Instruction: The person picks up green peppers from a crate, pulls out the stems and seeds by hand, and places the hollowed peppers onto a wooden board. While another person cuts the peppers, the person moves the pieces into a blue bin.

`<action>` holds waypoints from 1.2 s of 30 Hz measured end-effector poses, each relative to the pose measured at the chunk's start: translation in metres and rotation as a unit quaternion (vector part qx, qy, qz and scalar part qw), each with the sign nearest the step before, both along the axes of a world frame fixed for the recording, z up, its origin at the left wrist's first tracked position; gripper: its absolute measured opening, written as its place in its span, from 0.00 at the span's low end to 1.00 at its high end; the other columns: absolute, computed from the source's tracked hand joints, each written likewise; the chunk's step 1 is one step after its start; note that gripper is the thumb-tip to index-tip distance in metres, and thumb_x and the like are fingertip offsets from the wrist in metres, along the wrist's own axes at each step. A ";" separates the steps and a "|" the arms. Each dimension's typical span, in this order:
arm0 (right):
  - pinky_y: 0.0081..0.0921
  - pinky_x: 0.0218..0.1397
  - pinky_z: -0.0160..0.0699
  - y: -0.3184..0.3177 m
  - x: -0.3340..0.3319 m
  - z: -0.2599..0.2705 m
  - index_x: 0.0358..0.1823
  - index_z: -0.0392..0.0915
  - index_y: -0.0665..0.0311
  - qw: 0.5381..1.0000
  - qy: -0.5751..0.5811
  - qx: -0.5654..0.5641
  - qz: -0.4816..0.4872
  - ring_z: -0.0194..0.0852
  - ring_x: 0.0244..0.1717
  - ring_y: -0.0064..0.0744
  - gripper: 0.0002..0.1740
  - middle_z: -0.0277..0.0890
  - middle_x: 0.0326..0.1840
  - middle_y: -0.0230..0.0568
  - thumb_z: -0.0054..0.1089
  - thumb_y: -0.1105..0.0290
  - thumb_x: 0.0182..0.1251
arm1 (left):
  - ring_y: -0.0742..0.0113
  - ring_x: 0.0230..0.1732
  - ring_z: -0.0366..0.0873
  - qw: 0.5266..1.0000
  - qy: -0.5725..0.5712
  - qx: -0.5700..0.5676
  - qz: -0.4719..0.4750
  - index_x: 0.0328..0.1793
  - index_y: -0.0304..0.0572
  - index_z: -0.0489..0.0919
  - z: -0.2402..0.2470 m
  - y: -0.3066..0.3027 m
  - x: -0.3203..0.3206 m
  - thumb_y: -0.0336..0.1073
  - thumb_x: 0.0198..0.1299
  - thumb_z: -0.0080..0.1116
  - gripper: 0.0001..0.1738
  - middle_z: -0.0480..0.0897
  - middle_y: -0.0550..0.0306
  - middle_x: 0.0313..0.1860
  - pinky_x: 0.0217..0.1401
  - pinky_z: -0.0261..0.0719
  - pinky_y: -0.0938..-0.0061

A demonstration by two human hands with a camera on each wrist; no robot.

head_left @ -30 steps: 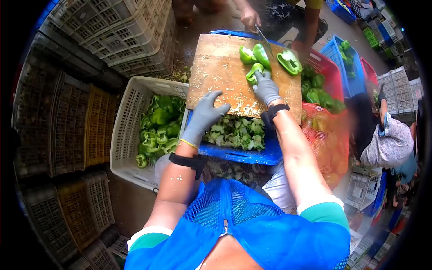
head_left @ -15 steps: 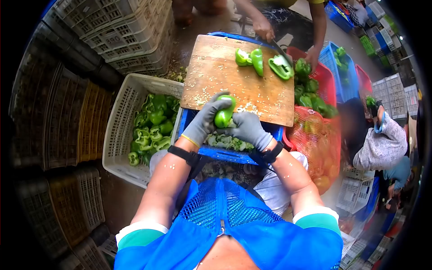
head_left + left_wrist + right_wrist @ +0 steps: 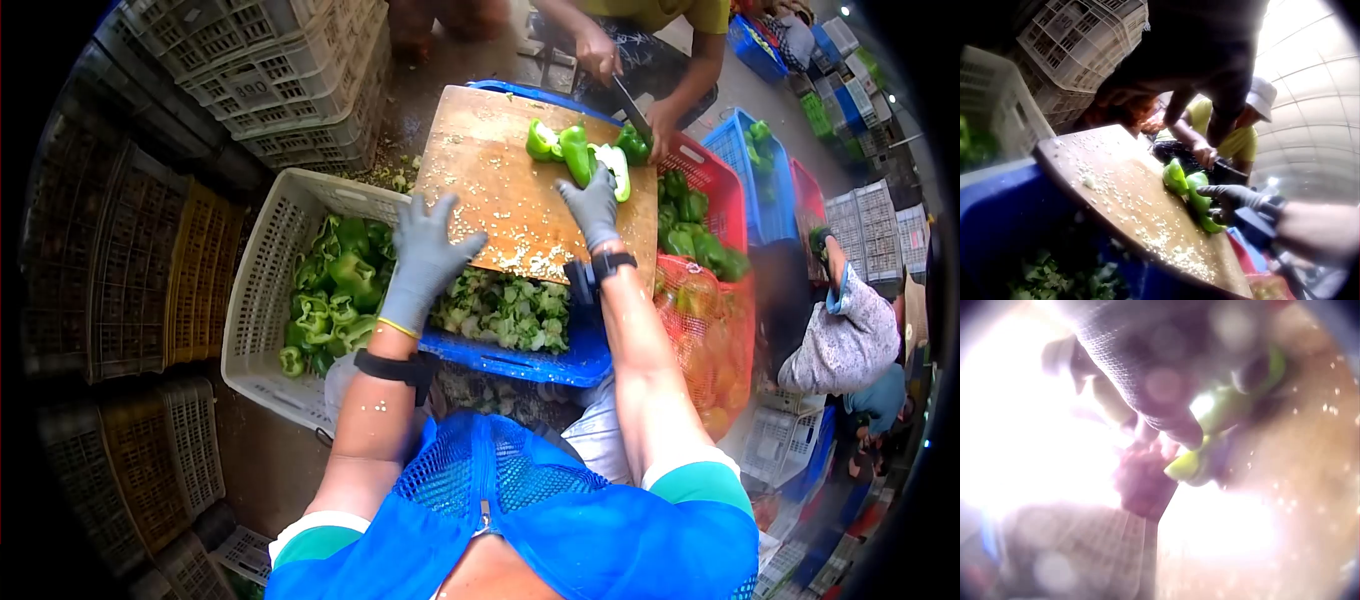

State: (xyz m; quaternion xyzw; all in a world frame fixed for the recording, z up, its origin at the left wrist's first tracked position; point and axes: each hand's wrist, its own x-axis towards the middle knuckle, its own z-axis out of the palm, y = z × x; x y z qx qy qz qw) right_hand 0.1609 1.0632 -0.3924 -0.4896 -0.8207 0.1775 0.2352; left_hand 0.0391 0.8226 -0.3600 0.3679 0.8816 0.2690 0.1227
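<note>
My gloved left hand (image 3: 425,250) spreads its fingers over the near left corner of a wooden cutting board (image 3: 490,170) and holds nothing. At the board's far right, my gloved right hand (image 3: 595,210) has its thumb and fingertips on either side of a green bell pepper half (image 3: 575,150), pinching its near end. Another cut bell pepper piece (image 3: 543,141) lies left of it, and a half with a pale cut face (image 3: 615,170) lies right. Glare washes out much of the right wrist view. Seeds (image 3: 1179,256) litter the board.
Across the board, a person holds a knife (image 3: 630,105) by a whole pepper (image 3: 633,146), close to my right hand. Left stands a white crate (image 3: 255,290) of peppers; beneath the board, a blue bin (image 3: 530,372) holds pepper cores. A red crate (image 3: 735,190) and net sack (image 3: 690,320) stand right.
Half a second ago both my hands held a pepper half over the bin; it has left them. My left hand has spread out leftward, and my right has reached across to the pieces.
</note>
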 end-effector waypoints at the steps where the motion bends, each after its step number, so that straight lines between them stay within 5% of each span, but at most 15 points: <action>1: 0.34 0.57 0.72 0.016 -0.003 -0.010 0.58 0.70 0.73 0.998 0.005 -0.062 0.002 0.74 0.54 0.46 0.35 0.74 0.55 0.58 0.70 0.58 0.53 | 0.35 0.72 0.55 0.999 -0.019 0.029 -0.032 0.68 0.56 0.69 -0.004 0.003 0.002 0.59 0.46 0.66 0.42 0.59 0.34 0.72 0.69 0.59 0.41; 3: 0.32 0.48 0.76 0.038 -0.005 -0.025 0.47 0.79 0.73 0.983 0.010 -0.183 0.008 0.80 0.44 0.43 0.26 0.81 0.42 0.55 0.68 0.58 0.53 | 0.40 0.69 0.62 0.988 -0.067 0.111 -0.087 0.67 0.51 0.69 -0.007 0.008 0.006 0.53 0.45 0.69 0.41 0.66 0.33 0.67 0.68 0.67 0.56; 6: 0.29 0.38 0.74 0.028 0.002 -0.024 0.36 0.82 0.73 0.971 0.157 -0.180 0.031 0.78 0.29 0.35 0.21 0.82 0.29 0.45 0.68 0.58 0.53 | 0.41 0.71 0.61 0.968 -0.125 0.176 -0.128 0.68 0.50 0.69 -0.002 0.013 0.009 0.49 0.43 0.71 0.43 0.65 0.32 0.68 0.68 0.67 0.57; 10: 0.23 0.40 0.75 -0.038 0.035 0.031 0.39 0.80 0.74 0.865 0.288 -0.347 0.218 0.76 0.37 0.25 0.13 0.79 0.32 0.40 0.53 0.68 0.68 | 0.32 0.74 0.51 0.961 -0.010 0.220 -0.167 0.76 0.51 0.58 0.016 0.018 0.032 0.56 0.35 0.76 0.60 0.55 0.29 0.73 0.74 0.54 0.50; 11: 0.26 0.44 0.77 -0.066 0.047 0.050 0.44 0.78 0.74 0.885 0.244 -0.239 0.316 0.76 0.39 0.26 0.12 0.80 0.37 0.42 0.49 0.72 0.71 | 0.31 0.74 0.51 0.954 -0.018 0.233 -0.186 0.77 0.51 0.56 0.018 0.017 0.038 0.58 0.33 0.76 0.63 0.56 0.30 0.73 0.73 0.54 0.49; 13: 0.29 0.50 0.76 -0.109 0.058 0.067 0.52 0.74 0.72 0.800 0.341 -0.428 0.248 0.77 0.44 0.29 0.13 0.79 0.43 0.43 0.49 0.73 0.71 | 0.42 0.67 0.64 0.930 -0.113 0.292 -0.195 0.73 0.46 0.61 0.013 0.019 0.046 0.52 0.39 0.76 0.54 0.67 0.36 0.64 0.69 0.63 0.56; 14: 0.29 0.53 0.75 -0.108 0.063 0.073 0.54 0.73 0.70 0.804 0.291 -0.430 0.289 0.76 0.47 0.29 0.16 0.78 0.47 0.44 0.54 0.72 0.66 | 0.49 0.63 0.70 0.914 -0.198 0.308 -0.177 0.71 0.44 0.63 0.018 0.017 0.048 0.49 0.41 0.75 0.50 0.73 0.41 0.60 0.66 0.68 0.60; 16: 0.30 0.58 0.72 -0.107 0.068 0.089 0.59 0.70 0.68 0.804 0.192 -0.420 0.374 0.74 0.53 0.31 0.27 0.75 0.54 0.45 0.65 0.71 0.58 | 0.68 0.51 0.76 0.748 -0.537 0.367 -0.135 0.66 0.40 0.67 0.021 0.012 0.054 0.44 0.47 0.72 0.41 0.77 0.54 0.50 0.57 0.74 0.72; 17: 0.30 0.60 0.71 -0.108 0.063 0.102 0.61 0.69 0.67 0.815 0.104 -0.385 0.421 0.73 0.55 0.31 0.31 0.75 0.56 0.45 0.68 0.70 0.55 | 0.77 0.47 0.73 0.698 -0.595 0.382 -0.112 0.63 0.39 0.69 0.017 0.012 0.057 0.42 0.51 0.69 0.34 0.77 0.62 0.46 0.51 0.75 0.79; 22: 0.30 0.61 0.70 -0.120 0.058 0.125 0.70 0.57 0.66 0.788 -0.060 -0.332 0.514 0.72 0.58 0.35 0.48 0.74 0.56 0.47 0.74 0.66 0.47 | 0.69 0.43 0.79 0.517 -0.770 0.368 -0.076 0.55 0.46 0.73 0.006 0.000 0.061 0.48 0.58 0.64 0.24 0.79 0.60 0.44 0.45 0.81 0.70; 23: 0.33 0.58 0.71 -0.122 0.058 0.124 0.71 0.53 0.65 0.795 -0.074 -0.304 0.519 0.73 0.57 0.41 0.52 0.73 0.54 0.53 0.75 0.64 0.46 | 0.68 0.44 0.79 0.521 -0.775 0.347 -0.089 0.55 0.47 0.74 -0.009 0.002 0.058 0.53 0.59 0.63 0.25 0.80 0.58 0.44 0.46 0.82 0.67; 26: 0.40 0.45 0.76 -0.128 0.062 0.095 0.60 0.61 0.66 0.846 -0.058 -0.208 0.489 0.78 0.42 0.57 0.45 0.77 0.41 0.58 0.76 0.52 0.45 | 0.69 0.52 0.77 0.419 -0.837 0.331 -0.123 0.62 0.48 0.73 -0.003 0.001 0.055 0.53 0.58 0.64 0.30 0.80 0.59 0.50 0.54 0.79 0.68; 30: 0.39 0.42 0.76 -0.142 0.058 0.097 0.50 0.70 0.67 0.896 -0.043 -0.207 0.389 0.80 0.39 0.54 0.39 0.77 0.36 0.57 0.76 0.48 0.45 | 0.71 0.55 0.74 0.624 -0.682 0.355 -0.142 0.63 0.47 0.71 0.015 0.002 0.055 0.44 0.61 0.62 0.26 0.76 0.59 0.55 0.56 0.76 0.72; 34: 0.35 0.43 0.78 -0.142 0.060 0.089 0.49 0.75 0.66 0.871 0.018 -0.246 0.426 0.80 0.40 0.49 0.34 0.79 0.37 0.49 0.77 0.54 0.43 | 0.69 0.40 0.80 0.540 -0.766 0.349 -0.013 0.53 0.46 0.75 0.001 0.004 0.051 0.40 0.60 0.62 0.17 0.80 0.60 0.40 0.43 0.82 0.72; 36: 0.30 0.42 0.78 -0.145 0.061 0.069 0.48 0.76 0.64 0.874 0.074 -0.232 0.420 0.81 0.39 0.41 0.29 0.79 0.39 0.45 0.77 0.63 0.44 | 0.66 0.34 0.81 0.550 -0.755 0.356 0.022 0.48 0.46 0.76 -0.010 0.006 0.046 0.41 0.59 0.63 0.14 0.81 0.58 0.36 0.36 0.83 0.71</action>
